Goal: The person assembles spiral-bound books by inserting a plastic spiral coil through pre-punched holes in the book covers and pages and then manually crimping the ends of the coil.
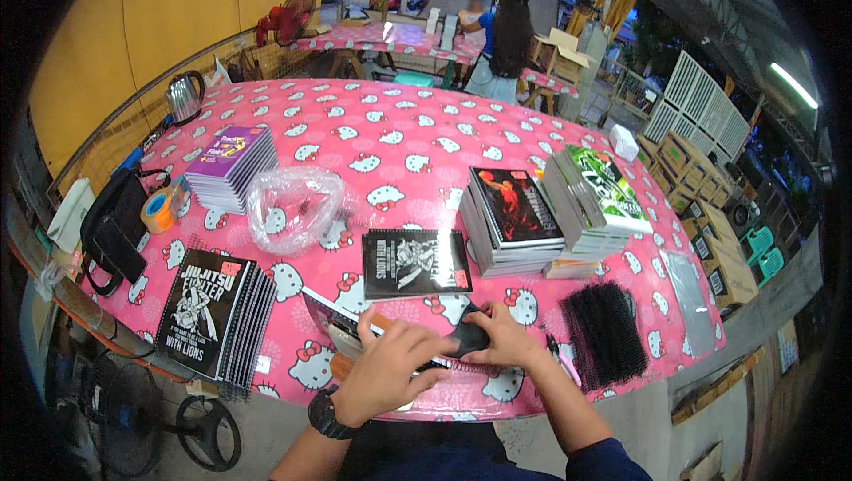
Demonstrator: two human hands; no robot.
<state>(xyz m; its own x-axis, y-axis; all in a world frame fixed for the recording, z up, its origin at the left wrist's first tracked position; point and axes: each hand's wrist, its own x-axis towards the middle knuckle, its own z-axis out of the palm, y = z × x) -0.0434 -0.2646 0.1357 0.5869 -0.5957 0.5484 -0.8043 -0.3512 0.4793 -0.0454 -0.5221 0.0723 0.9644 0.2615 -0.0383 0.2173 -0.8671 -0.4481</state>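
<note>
My left hand (395, 370), with a black watch on its wrist, curls over a notebook (330, 317) near the table's front edge. The notebook is tilted up, partly hidden behind the hand, with brown-orange pieces (341, 366) beside it. My right hand (504, 339) pinches a black piece (470, 335) just right of the left fingertips; its exact kind is not clear. Just beyond both hands lies a black-covered notebook (417, 264). A pink-handled tool (568, 366) and a pile of black spiral binding coils (605, 335) are to the right of my right hand.
Stacked spiral-bound notebooks (209, 312) stand at left, near a purple book stack (232, 166), clear plastic bag (295, 206), tape roll (160, 210) and black bag (115, 228). Two tall stacks rise at right, red-and-black (515, 210) and green (603, 188). People (501, 46) are at a far table.
</note>
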